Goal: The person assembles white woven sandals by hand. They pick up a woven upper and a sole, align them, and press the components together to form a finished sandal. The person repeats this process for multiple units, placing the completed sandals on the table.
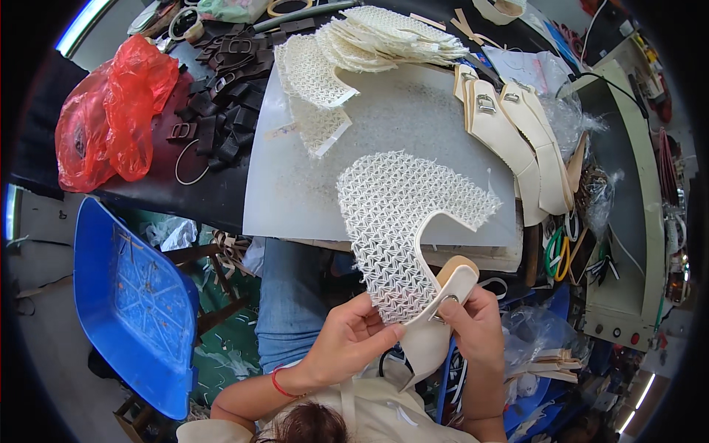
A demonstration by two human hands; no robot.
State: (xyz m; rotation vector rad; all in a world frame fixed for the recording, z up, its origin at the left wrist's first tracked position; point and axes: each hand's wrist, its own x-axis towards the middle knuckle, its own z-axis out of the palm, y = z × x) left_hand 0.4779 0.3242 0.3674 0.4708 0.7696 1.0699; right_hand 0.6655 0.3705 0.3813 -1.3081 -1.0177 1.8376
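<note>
Over the near edge of the work board I hold up a white woven shoe upper [395,229], curved like a hook, its outer edge frayed and its inner curve neatly bound. A cream leather strap [427,330] with a metal buckle lies along its lower end. My left hand [356,341] pinches the lower woven corner where it meets the strap, thumb on top. My right hand [475,325] grips the strap's upper part from the right, its thumb pressed by the buckle. The fingers behind the pieces are partly hidden.
A pale board [295,199] covers the table's middle. Stacked woven pieces [384,37] lie at its far side, buckled cream straps [509,133] at its right. Dark buckled straps [229,96] and a red plastic bag [118,111] sit left. A blue scoop-shaped bin [140,303] stands lower left.
</note>
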